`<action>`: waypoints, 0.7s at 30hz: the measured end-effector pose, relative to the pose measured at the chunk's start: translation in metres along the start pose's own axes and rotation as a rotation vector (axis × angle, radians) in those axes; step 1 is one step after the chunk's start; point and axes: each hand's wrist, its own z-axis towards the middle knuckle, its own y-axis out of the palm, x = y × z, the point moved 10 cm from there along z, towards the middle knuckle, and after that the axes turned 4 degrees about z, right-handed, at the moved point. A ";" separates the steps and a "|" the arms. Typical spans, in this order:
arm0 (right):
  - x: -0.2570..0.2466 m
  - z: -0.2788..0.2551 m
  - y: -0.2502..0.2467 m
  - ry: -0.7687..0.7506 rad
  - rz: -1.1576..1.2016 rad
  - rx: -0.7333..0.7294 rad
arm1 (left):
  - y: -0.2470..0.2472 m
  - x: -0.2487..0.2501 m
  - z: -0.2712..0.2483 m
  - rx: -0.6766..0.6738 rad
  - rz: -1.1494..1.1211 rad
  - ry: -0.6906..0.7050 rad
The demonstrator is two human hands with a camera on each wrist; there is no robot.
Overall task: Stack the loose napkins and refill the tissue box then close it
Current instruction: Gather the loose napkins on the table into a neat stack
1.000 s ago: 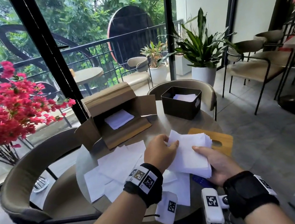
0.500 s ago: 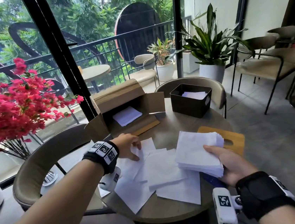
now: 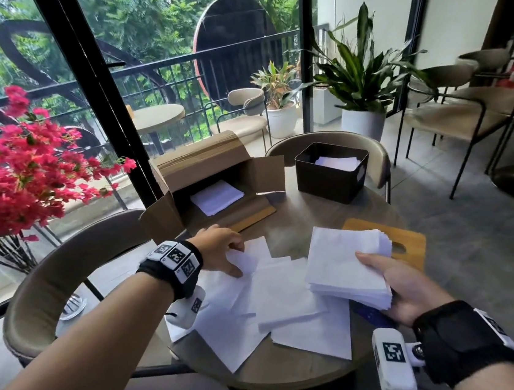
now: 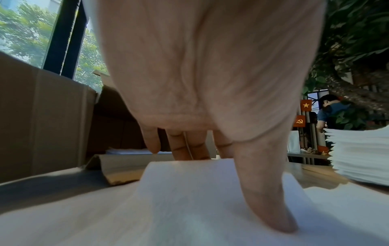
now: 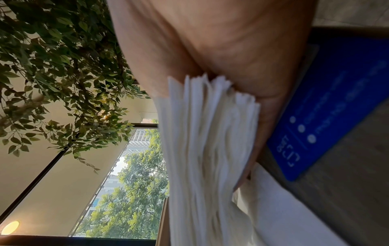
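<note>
My right hand (image 3: 377, 277) grips a thick stack of white napkins (image 3: 343, 262) just above the round table (image 3: 300, 218), thumb on top and fingers underneath; the stack's edges (image 5: 206, 149) fill the right wrist view. My left hand (image 3: 239, 261) is at the far left of several loose napkins (image 3: 286, 291) spread on the table. It pinches one loose napkin (image 4: 189, 183), thumb (image 4: 273, 208) on top and fingers behind its raised far edge. The black tissue box (image 3: 333, 173) stands open at the back right with napkins inside. Its wooden lid (image 3: 405, 242) lies behind the stack.
An open cardboard box (image 3: 209, 181) holding a few napkins stands at the back left, right behind my left hand. A blue card (image 3: 369, 316) lies under my right hand. Chairs (image 3: 65, 268) ring the table and pink flowers (image 3: 7, 178) stand at the left.
My left hand has left the stack and moved left to the loose napkins beside the cardboard box. My right hand keeps its grip on the stack.
</note>
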 end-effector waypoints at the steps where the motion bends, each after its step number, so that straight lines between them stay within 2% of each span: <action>1: 0.000 0.000 0.000 -0.002 -0.002 0.003 | -0.001 0.000 0.000 0.020 0.001 0.004; 6: 0.002 0.001 0.001 0.008 -0.005 0.001 | -0.015 0.004 -0.004 0.170 -0.053 0.068; 10: -0.001 0.000 0.000 -0.008 -0.009 -0.004 | -0.031 -0.006 -0.009 0.326 -0.202 0.043; 13: 0.001 0.001 0.001 -0.004 -0.006 -0.010 | -0.047 -0.019 -0.015 0.430 -0.574 -0.008; 15: 0.001 0.000 0.002 -0.006 -0.006 -0.016 | -0.052 -0.021 -0.021 0.429 -0.878 -0.058; 18: -0.001 -0.001 0.001 -0.017 -0.022 -0.002 | -0.056 0.006 -0.031 0.323 -1.346 -0.057; 21: -0.003 -0.005 0.005 -0.022 -0.010 -0.036 | -0.063 0.060 -0.043 0.164 -1.706 0.032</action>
